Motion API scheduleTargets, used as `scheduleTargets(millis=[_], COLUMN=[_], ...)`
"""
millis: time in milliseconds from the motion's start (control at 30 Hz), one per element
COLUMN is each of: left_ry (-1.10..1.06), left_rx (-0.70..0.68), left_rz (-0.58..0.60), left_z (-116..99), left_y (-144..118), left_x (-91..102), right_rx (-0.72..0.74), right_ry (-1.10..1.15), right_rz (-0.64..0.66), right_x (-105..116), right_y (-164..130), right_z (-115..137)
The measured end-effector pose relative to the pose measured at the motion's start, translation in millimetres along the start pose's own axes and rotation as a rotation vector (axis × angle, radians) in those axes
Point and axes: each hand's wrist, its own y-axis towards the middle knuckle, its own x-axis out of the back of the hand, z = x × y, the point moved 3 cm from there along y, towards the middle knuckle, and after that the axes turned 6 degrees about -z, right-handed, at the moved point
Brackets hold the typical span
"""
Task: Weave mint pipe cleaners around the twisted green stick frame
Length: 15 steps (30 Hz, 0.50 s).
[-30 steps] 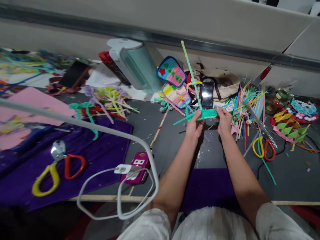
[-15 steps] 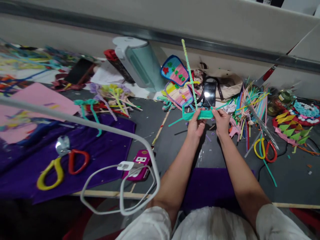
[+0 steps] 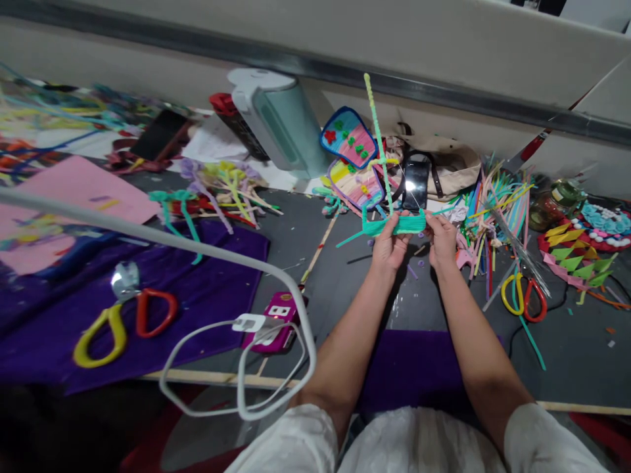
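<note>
Both hands are closed on one teal bundle [image 3: 394, 225] of pipe cleaners, held level above the floor in front of the person: the left hand [image 3: 389, 246] pinches its left part, the right hand [image 3: 442, 240] its right end. A pale green stem [image 3: 378, 141] rises from the bundle, tilted slightly left.

The stem looks thin and bendy; a hard twist could kink it or loosen the wrapping, and loose teal ends at the left could slip free. Its tip stands near the plaques [image 3: 351, 161] and phone [image 3: 415, 184] behind, and could snag there.

The floor [image 3: 340, 276] is dark grey, strewn with scraps. A purple cloth [image 3: 197, 295] lies left with scissors [image 3: 116, 322]; a second pair of scissors [image 3: 523, 295] lies right beside a heap of straws [image 3: 493, 197]. A white cable [image 3: 236, 368] loops near the left arm. A pale wall [image 3: 444, 52] with a metal strip runs behind.
</note>
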Motion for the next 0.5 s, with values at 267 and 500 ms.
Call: scheduleTargets(millis=[267, 500], left_ry=[0.029, 0.041], left_rx=[-0.033, -0.072], left_rz=[0.038, 0.05], left_z=[0.3, -0.2], left_y=[1.4, 2.1], left_x=[0.7, 1.2], right_rx=[-0.047, -0.032], right_ry=[0.051, 0.023], right_rz=[0.017, 0.0], right_x=[0.1, 0.5], right_y=[1.4, 0.0], right_z=[0.3, 2.1])
